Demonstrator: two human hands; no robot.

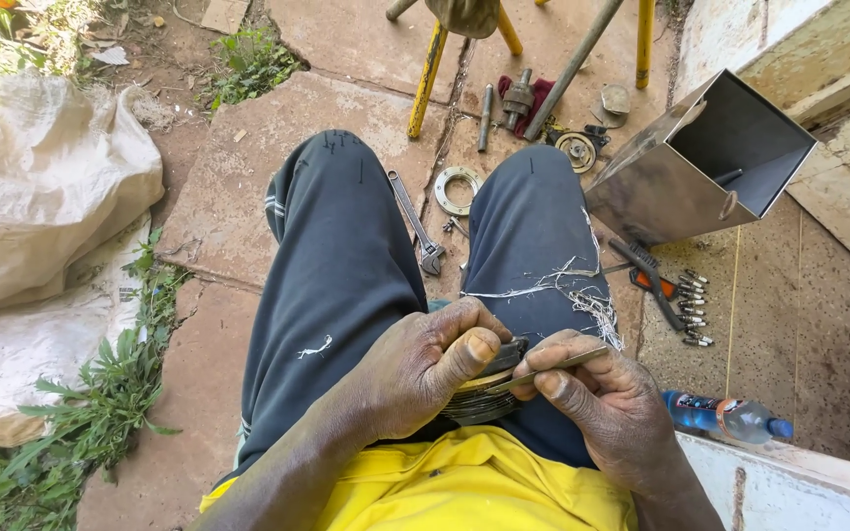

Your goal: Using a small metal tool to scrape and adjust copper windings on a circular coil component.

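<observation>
- My left hand grips a round stack of thin, dull grey-and-brass discs over my lap, thumb pressed on top.
- My right hand pinches a thin flat metal strip, its tip touching the stack's top edge.

Dark navy cloth trousers, frayed with white threads, are seen at centre, and a bright yellow cotton shirt at six o'clock. A grey sheet-metal box is shown at two o'clock, yellow-painted stool legs at twelve, a pale cream woven sack at nine, and a blue-capped clear plastic bottle at four.
</observation>
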